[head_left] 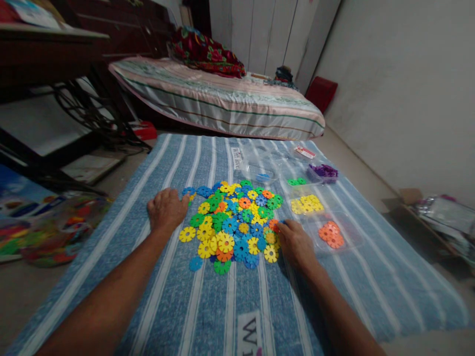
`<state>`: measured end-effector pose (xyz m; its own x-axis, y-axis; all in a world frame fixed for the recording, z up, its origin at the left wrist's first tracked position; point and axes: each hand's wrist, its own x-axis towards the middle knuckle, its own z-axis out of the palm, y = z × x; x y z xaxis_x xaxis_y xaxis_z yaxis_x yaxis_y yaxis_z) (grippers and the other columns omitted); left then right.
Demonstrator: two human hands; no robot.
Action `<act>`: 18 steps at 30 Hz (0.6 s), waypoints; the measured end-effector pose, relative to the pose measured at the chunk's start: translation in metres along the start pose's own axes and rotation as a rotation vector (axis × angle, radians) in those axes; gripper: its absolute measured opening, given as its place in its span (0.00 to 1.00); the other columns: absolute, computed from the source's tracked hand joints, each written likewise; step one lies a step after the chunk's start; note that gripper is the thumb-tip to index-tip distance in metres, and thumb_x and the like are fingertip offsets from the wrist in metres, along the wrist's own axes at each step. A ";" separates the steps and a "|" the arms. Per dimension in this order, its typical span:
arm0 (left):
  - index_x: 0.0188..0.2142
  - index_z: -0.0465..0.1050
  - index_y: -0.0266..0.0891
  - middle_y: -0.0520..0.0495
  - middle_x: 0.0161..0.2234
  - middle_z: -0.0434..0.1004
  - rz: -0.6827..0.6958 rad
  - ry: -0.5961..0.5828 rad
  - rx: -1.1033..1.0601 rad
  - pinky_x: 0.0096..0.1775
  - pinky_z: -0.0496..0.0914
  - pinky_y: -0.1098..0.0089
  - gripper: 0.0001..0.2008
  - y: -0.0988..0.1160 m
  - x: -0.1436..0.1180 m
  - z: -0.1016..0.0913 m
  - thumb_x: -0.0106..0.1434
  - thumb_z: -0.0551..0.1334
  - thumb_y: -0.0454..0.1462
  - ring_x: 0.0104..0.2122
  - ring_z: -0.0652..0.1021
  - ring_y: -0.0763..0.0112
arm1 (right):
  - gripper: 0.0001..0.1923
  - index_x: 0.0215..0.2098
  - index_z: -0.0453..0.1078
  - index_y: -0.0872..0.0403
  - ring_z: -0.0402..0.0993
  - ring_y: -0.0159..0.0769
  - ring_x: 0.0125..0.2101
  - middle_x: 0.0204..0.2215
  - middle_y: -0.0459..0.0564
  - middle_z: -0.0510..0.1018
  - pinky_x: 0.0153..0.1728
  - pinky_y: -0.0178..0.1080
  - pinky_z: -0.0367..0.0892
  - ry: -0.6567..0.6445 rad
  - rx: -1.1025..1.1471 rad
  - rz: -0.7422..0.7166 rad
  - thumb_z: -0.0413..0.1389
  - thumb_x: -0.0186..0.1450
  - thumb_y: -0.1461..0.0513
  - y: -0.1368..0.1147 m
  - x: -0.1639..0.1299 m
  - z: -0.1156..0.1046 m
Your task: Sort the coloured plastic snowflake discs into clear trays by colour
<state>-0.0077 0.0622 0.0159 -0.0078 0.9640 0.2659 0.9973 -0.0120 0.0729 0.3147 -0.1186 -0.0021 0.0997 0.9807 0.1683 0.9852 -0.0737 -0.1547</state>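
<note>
A loose heap of flower-shaped plastic discs in yellow, blue, green and orange lies on the striped cloth. Palm down at the heap's left edge is my left hand, fingers loosely extended and no disc visible in it; a few blue and yellow discs lie by its thumb. My right hand is at the heap's right edge, fingertips closed on a blue disc that is mostly hidden. Beside those fingertips is an orange disc.
To the right, clear containers hold orange discs, yellow discs, green discs and purple discs. Another clear container has a blue piece. A bed stands beyond; a sewing-machine table is left.
</note>
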 end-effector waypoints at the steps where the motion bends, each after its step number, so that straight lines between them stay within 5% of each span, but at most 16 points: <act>1: 0.46 0.71 0.34 0.28 0.50 0.74 -0.003 -0.007 -0.002 0.51 0.65 0.49 0.21 0.001 0.000 -0.001 0.68 0.48 0.46 0.54 0.71 0.44 | 0.14 0.46 0.75 0.49 0.72 0.37 0.43 0.44 0.51 0.77 0.38 0.34 0.63 -0.011 -0.012 0.013 0.49 0.70 0.64 -0.001 0.001 0.000; 14: 0.46 0.71 0.33 0.27 0.50 0.73 -0.015 -0.001 -0.024 0.51 0.63 0.50 0.21 0.002 -0.001 0.000 0.68 0.49 0.46 0.55 0.71 0.43 | 0.17 0.53 0.72 0.50 0.71 0.41 0.38 0.36 0.52 0.76 0.32 0.37 0.58 -0.038 -0.139 0.133 0.51 0.69 0.67 -0.011 -0.001 -0.008; 18: 0.46 0.71 0.34 0.27 0.50 0.74 -0.006 0.009 -0.039 0.51 0.63 0.49 0.21 0.001 -0.002 0.000 0.68 0.48 0.46 0.55 0.71 0.43 | 0.14 0.46 0.74 0.52 0.70 0.41 0.41 0.40 0.54 0.75 0.35 0.37 0.60 -0.046 -0.147 0.142 0.50 0.68 0.68 -0.014 -0.003 -0.008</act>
<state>-0.0064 0.0606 0.0158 -0.0149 0.9615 0.2743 0.9936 -0.0165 0.1120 0.3019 -0.1220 0.0072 0.2356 0.9657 0.1095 0.9718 -0.2338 -0.0293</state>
